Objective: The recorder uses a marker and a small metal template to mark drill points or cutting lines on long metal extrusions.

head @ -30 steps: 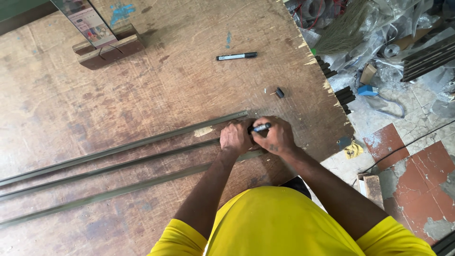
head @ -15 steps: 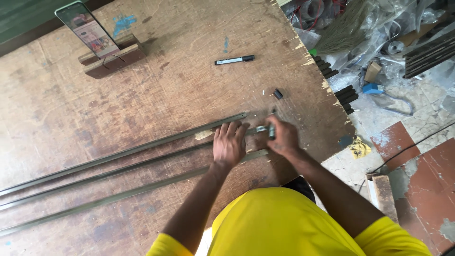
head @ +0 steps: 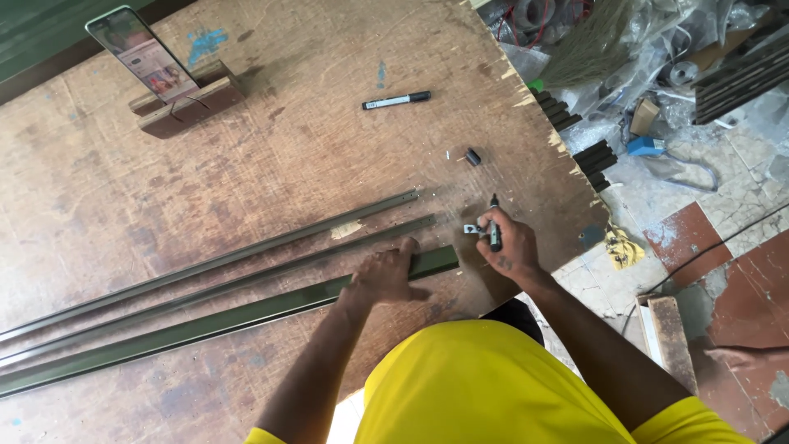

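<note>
While my left hand lies flat, fingers spread, on the nearest green metal strip close to the surface's near edge, my right grip is closed around a black marker and a small metal bracket, just past the strip's end, near the right edge. Two more strips lie alongside, farther in.

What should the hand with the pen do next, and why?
Probably bring the black marker across to the green metal strip and mark it near its end. The right hand holds the marker uncapped, its cap lying on the wooden table, and the left hand already presses that strip down flat.
</note>
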